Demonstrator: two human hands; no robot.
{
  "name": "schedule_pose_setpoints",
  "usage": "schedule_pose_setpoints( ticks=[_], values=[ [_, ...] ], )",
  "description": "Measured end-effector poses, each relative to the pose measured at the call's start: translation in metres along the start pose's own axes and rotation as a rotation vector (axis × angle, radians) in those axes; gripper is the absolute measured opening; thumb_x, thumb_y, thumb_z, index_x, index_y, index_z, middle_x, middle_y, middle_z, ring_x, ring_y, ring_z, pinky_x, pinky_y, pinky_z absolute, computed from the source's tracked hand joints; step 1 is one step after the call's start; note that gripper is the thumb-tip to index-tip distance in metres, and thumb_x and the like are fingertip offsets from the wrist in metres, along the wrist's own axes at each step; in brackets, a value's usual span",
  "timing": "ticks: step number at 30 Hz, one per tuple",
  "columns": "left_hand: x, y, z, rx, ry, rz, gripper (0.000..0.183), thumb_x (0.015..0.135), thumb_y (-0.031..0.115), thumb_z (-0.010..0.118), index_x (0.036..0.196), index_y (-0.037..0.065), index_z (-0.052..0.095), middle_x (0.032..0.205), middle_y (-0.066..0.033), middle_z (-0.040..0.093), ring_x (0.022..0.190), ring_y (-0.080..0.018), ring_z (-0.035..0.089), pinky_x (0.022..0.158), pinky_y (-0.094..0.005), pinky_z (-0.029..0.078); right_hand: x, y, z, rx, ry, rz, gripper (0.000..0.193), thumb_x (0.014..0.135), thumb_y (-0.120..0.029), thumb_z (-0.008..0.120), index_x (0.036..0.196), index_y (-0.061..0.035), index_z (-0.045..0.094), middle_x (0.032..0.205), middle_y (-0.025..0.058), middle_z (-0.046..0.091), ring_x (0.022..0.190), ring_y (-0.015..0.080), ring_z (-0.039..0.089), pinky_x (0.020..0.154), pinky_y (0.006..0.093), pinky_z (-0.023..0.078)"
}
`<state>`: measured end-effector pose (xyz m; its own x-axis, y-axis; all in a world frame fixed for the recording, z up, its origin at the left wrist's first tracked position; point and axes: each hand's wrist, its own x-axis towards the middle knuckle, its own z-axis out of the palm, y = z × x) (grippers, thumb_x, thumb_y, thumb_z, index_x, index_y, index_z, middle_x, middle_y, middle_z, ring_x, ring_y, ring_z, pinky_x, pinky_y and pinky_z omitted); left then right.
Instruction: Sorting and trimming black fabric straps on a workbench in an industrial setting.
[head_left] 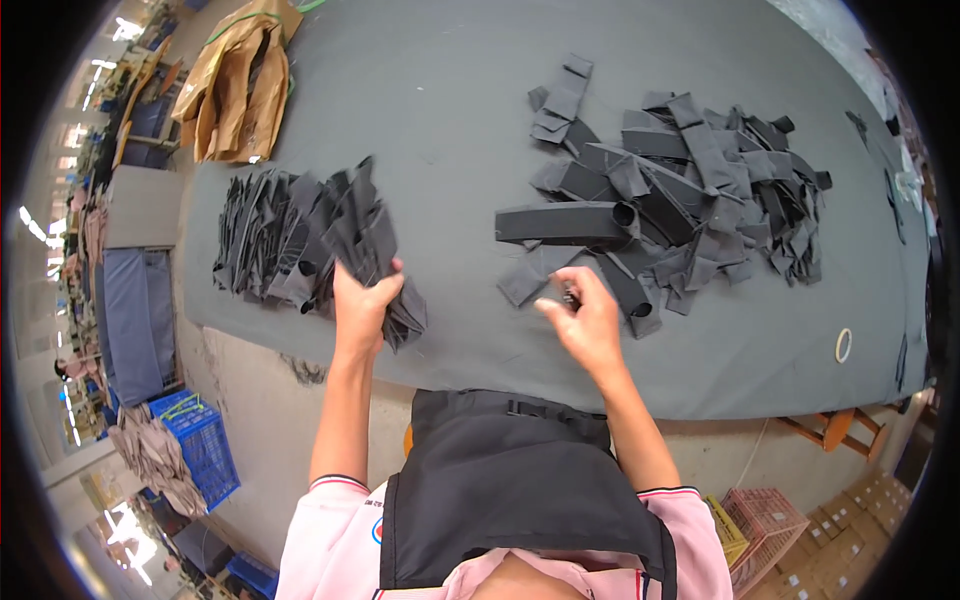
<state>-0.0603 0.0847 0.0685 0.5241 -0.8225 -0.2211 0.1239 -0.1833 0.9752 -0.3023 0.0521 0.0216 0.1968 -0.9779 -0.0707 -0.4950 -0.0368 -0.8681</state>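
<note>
My left hand (362,308) is closed around a bundle of folded dark grey fabric strips (358,222), which fans out above and below the fingers and is slightly blurred. Right beside it, a packed row of similar folded strips (255,235) stands on the left part of the table. My right hand (588,318) is curled at the near edge of a loose heap of dark grey strips (685,175). Something small and dark shows inside its fingers; its kind is too hidden to tell. One looped strip (560,223) lies just beyond that hand.
A grey-covered table (450,130) carries everything. An open brown paper bag (240,90) stands at the far left, a tape ring (843,346) at the right. Blue crates (200,450) are on the floor at left; a pink crate (765,525) and a wooden stool (838,430) are at lower right.
</note>
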Motion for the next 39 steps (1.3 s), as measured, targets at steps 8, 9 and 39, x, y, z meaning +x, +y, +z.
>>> schedule_pose_setpoints(
  ticks=[8, 9, 39],
  values=[
    [0.004, -0.032, 0.089, -0.238, -0.346, -0.601, 0.028, 0.074, 0.011, 0.066, 0.097, -0.005, 0.061, 0.080, -0.0123, 0.065, 0.074, -0.0184, 0.064, 0.068, -0.0310, 0.053, 0.072, 0.021, -0.055, -0.451, 0.181, -0.054, 0.039, 0.077, -0.017, 0.067, 0.113, -0.0075, 0.054, 0.106, 0.0133, 0.052, 0.083, 0.0362, 0.061, 0.068, 0.0450, 0.049],
    [0.002, -0.043, 0.092, -0.310, -0.367, -0.649, 0.030, 0.076, 0.009, 0.063, 0.101, -0.008, 0.060, 0.085, -0.0128, 0.066, 0.076, -0.0195, 0.064, 0.070, -0.0323, 0.055, 0.073, 0.032, -0.054, -0.471, 0.092, -0.019, 0.042, 0.076, -0.020, 0.069, 0.112, -0.0073, 0.054, 0.108, 0.0149, 0.051, 0.085, 0.0369, 0.061, 0.070, 0.0455, 0.049],
    [0.006, -0.042, 0.082, 0.037, -0.177, -0.261, 0.058, 0.071, -0.006, 0.062, 0.122, -0.013, 0.035, 0.107, -0.0204, 0.058, 0.092, -0.0221, 0.061, 0.079, -0.0307, 0.051, -0.019, -0.010, -0.038, -0.386, -0.017, -0.195, 0.032, 0.075, -0.020, 0.069, 0.102, -0.0077, 0.055, 0.092, 0.0069, 0.053, 0.071, 0.0256, 0.059, 0.060, 0.0358, 0.045]
  ],
)
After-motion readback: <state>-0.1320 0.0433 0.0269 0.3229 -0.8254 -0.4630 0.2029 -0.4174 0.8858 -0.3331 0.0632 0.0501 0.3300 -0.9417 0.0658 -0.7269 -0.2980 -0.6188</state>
